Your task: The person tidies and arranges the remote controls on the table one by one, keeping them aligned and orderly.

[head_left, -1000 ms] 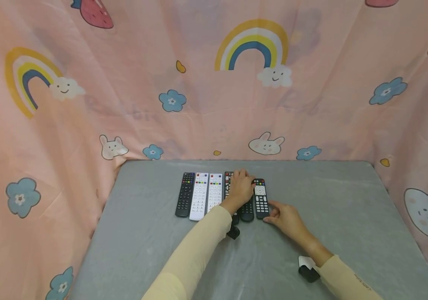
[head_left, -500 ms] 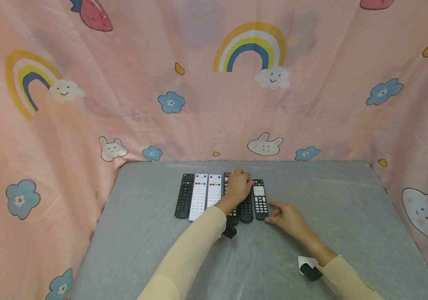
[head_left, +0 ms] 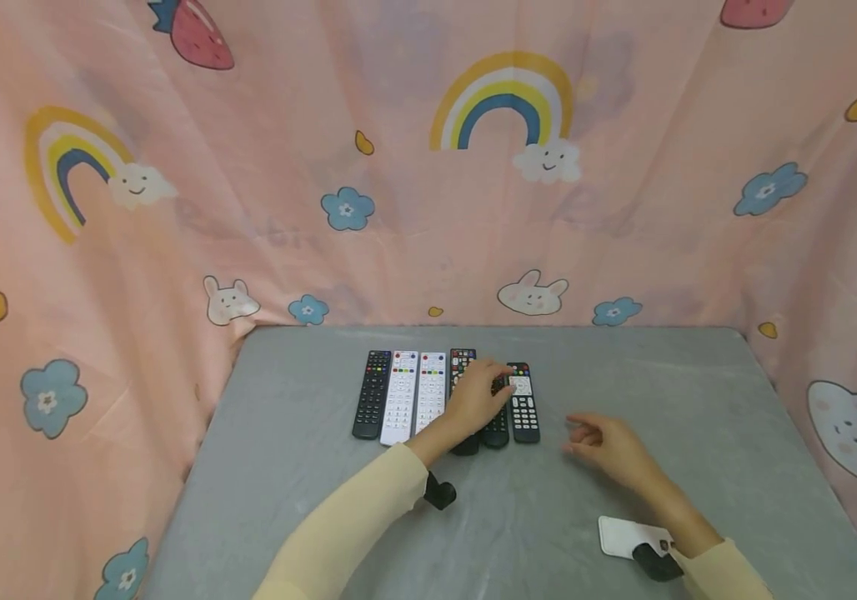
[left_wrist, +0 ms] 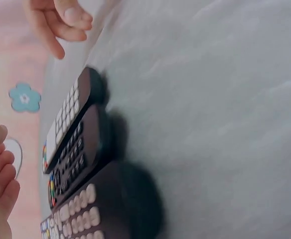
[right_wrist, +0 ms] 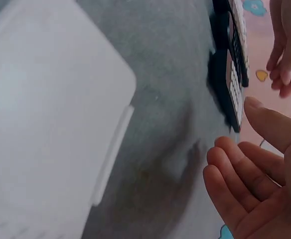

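Several remote controls lie side by side in a row on the table. From the left in the head view come a black remote (head_left: 372, 396), a white remote (head_left: 399, 400) and a second white remote (head_left: 431, 392). A wide black remote (head_left: 463, 358) and a plain black remote (head_left: 497, 429) follow, partly hidden by my left hand (head_left: 476, 392). The shorter black remote with white buttons (head_left: 524, 417) ends the row. My left hand hovers over the right part of the row, fingers loosely bent, holding nothing. My right hand (head_left: 612, 450) is off to the right, apart from the remotes, fingers relaxed.
The grey table (head_left: 308, 517) runs back to a pink patterned curtain (head_left: 428, 233). Beside my right wrist is a flat white piece (head_left: 619, 536) with a black part; a black part (head_left: 439, 492) also sits at my left wrist.
My right hand has drawn back to the right, away from the rightmost remote. My left hand has lifted slightly and shifted nearer me. The remotes stay in their row.
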Motion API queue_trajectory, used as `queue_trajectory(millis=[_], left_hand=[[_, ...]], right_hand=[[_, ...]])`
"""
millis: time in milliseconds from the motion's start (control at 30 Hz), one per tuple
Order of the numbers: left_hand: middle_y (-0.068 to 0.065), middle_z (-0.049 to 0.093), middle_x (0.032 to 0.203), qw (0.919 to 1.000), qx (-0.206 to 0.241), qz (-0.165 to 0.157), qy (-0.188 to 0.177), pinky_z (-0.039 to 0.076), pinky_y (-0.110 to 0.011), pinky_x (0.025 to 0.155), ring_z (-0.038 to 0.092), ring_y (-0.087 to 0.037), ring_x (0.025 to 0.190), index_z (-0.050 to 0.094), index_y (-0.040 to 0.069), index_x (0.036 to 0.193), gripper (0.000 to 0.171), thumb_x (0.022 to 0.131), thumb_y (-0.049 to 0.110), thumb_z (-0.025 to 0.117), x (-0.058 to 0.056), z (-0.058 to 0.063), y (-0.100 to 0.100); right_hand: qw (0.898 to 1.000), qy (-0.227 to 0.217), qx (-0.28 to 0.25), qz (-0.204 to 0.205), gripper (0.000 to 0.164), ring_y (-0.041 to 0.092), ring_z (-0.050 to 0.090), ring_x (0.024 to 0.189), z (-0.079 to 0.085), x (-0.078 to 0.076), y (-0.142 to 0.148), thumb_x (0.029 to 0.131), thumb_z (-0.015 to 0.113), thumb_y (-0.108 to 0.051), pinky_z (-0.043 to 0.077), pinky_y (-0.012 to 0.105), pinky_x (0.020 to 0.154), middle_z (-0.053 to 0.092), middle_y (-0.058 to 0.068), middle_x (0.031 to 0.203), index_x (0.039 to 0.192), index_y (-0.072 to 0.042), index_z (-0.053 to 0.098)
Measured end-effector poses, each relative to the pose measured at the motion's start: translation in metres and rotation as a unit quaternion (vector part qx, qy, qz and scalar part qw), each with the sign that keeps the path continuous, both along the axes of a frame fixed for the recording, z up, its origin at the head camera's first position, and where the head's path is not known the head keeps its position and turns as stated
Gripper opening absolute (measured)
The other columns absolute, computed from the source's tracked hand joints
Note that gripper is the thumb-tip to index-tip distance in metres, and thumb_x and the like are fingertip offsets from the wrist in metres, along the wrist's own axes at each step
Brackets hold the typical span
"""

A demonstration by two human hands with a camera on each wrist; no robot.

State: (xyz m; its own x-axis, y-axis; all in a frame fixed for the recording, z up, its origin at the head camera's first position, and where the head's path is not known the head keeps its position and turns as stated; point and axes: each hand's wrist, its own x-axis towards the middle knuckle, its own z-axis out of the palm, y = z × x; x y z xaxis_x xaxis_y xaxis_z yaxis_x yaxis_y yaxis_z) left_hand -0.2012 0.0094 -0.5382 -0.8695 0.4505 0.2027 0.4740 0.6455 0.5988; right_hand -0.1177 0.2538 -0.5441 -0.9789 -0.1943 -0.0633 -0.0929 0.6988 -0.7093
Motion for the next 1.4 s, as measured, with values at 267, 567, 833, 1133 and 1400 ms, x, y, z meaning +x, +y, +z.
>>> queue_trajectory(millis=[267, 567, 833, 1133, 1400], left_hand=[[-0.001, 0.072, 0.102, 0.9962, 0.057, -0.066, -0.005, 0.05, -0.008, 0.079, 0.066, -0.005, 0.088, 0.068, 0.008, 0.12, 0.027, 0.094, 0.017, 0.068, 0.037, 0.0, 0.001], [0.004, 0.073, 0.093, 0.9882, 0.034, -0.149, -0.009, 0.044, 0.0, 0.075, 0.064, 0.003, 0.082, 0.07, 0.01, 0.116, 0.025, 0.092, 0.018, 0.07, 0.084, -0.011, 0.021], [0.008, 0.074, 0.095, 0.9793, 0.001, -0.202, -0.013, 0.04, 0.004, 0.075, 0.062, 0.009, 0.083, 0.07, 0.014, 0.115, 0.025, 0.09, 0.019, 0.073, 0.111, -0.027, 0.039], [0.013, 0.071, 0.097, 0.9737, -0.042, -0.222, 0.029, 0.035, 0.005, 0.078, 0.059, 0.011, 0.086, 0.071, 0.019, 0.115, 0.03, 0.088, 0.031, 0.076, 0.125, -0.036, 0.054], [0.016, 0.068, 0.1, 0.9734, -0.058, -0.219, 0.035, 0.032, 0.003, 0.082, 0.055, 0.012, 0.088, 0.069, 0.022, 0.118, 0.04, 0.084, 0.043, 0.077, 0.132, -0.043, 0.067]], right_hand=[[1.0, -0.007, -0.005, -0.002, 0.042, -0.003, 0.065, 0.083, 0.004, 0.022, 0.03, 0.087, 0.075, -0.017, 0.056, 0.021, 0.074, 0.075, 0.011, 0.105, 0.125, -0.003, 0.065], [1.0, -0.02, 0.012, -0.008, 0.035, -0.011, 0.063, 0.086, 0.007, 0.043, 0.07, 0.088, 0.074, -0.022, 0.054, 0.019, 0.071, 0.075, 0.013, 0.111, 0.119, -0.005, 0.07], [0.997, -0.044, 0.059, -0.015, 0.026, -0.016, 0.058, 0.083, 0.012, 0.059, 0.106, 0.087, 0.075, -0.025, 0.052, 0.018, 0.068, 0.077, 0.009, 0.102, 0.107, -0.008, 0.075], [0.981, -0.161, 0.103, -0.011, 0.028, -0.015, 0.058, 0.082, 0.009, 0.067, 0.132, 0.087, 0.074, -0.032, 0.052, 0.019, 0.07, 0.077, 0.01, 0.104, 0.103, -0.008, 0.077], [0.968, -0.232, 0.092, -0.012, 0.035, -0.004, 0.062, 0.083, 0.0, 0.074, 0.138, 0.089, 0.071, -0.032, 0.052, 0.02, 0.07, 0.075, 0.012, 0.107, 0.109, -0.004, 0.074]])
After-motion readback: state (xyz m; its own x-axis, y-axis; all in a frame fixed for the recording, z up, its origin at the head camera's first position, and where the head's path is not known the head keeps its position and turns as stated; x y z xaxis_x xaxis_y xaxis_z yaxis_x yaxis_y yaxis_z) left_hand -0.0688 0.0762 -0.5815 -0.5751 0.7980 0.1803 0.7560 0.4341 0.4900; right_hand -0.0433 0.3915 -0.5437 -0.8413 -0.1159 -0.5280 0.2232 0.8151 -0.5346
